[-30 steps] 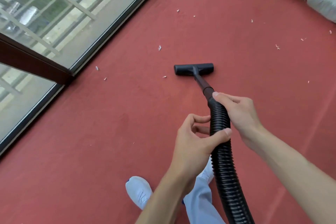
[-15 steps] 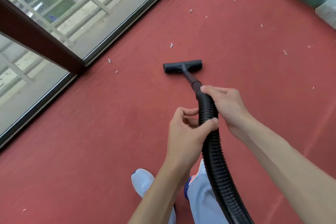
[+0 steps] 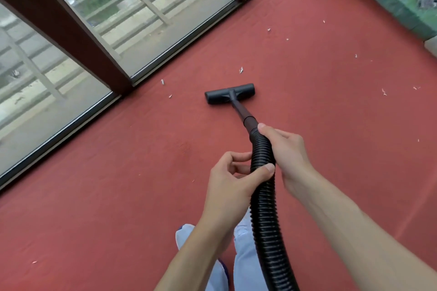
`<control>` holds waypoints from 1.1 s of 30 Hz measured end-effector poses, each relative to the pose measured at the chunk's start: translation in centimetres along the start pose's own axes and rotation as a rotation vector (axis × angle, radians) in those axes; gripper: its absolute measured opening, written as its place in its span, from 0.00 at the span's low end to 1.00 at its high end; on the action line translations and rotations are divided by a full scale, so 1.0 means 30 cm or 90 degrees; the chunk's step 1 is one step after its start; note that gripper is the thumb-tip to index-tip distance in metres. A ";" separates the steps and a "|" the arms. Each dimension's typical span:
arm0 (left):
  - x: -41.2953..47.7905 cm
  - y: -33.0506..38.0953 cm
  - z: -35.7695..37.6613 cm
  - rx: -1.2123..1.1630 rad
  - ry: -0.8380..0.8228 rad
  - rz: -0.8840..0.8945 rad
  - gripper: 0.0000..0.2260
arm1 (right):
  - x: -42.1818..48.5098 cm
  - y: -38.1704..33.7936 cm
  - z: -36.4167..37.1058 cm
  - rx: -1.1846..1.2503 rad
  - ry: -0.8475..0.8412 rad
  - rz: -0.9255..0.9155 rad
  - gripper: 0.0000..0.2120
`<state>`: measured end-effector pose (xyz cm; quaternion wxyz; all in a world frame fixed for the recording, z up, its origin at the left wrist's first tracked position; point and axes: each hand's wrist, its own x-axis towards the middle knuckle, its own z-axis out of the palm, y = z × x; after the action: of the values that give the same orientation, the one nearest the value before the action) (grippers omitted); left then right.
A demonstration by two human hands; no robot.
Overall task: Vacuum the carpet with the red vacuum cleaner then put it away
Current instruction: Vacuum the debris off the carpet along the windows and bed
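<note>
A black floor nozzle [image 3: 229, 93] lies flat on the red carpet [image 3: 118, 196], joined by a dark tube to a black ribbed hose [image 3: 267, 220] that runs down out of the frame. My right hand [image 3: 287, 151] grips the hose just below the tube joint. My left hand [image 3: 233, 181] holds the hose a little lower, thumb across its top. Small white scraps [image 3: 241, 70] lie on the carpet beyond and beside the nozzle. The red vacuum body is out of sight.
Floor-to-ceiling glass panes with a dark brown frame [image 3: 71, 30] run along the left. A green and white bundle [image 3: 406, 0] sits at the far right corner. My light blue trouser leg and shoe [image 3: 243, 255] stand under the hose.
The nozzle has slid toward the window side and forward, passing over one scrap near it. My view has turned so more of the window frame shows. Both hands keep their hold.
</note>
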<state>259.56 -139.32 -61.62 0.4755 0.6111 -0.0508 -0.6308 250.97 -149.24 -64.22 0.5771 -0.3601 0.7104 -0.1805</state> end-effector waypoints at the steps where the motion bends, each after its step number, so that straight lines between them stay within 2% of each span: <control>1: 0.028 0.000 0.009 -0.002 0.008 -0.006 0.14 | 0.031 -0.006 0.014 -0.001 0.003 -0.002 0.11; 11: 0.252 0.019 0.058 -0.040 0.075 -0.012 0.15 | 0.277 -0.060 0.089 -0.032 -0.016 -0.066 0.08; 16: 0.183 0.008 0.054 -0.029 0.008 -0.010 0.15 | 0.196 -0.057 0.015 -0.030 0.041 -0.047 0.07; 20: 0.115 0.019 0.045 -0.030 -0.037 -0.010 0.15 | 0.116 -0.068 -0.034 -0.031 0.030 -0.028 0.09; 24: 0.145 0.039 0.066 -0.031 0.013 -0.022 0.15 | 0.170 -0.086 -0.002 -0.038 0.005 -0.018 0.08; 31: 0.284 -0.001 0.086 -0.044 0.122 -0.030 0.14 | 0.358 -0.079 0.086 -0.146 -0.102 -0.021 0.16; 33: 0.271 -0.014 0.075 -0.041 0.118 -0.029 0.14 | 0.360 -0.073 0.076 -0.177 -0.136 -0.022 0.10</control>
<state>259.11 -145.63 -67.20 0.4833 0.6519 0.0274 -0.5837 252.99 -158.13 -70.81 0.5910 -0.4657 0.6567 -0.0512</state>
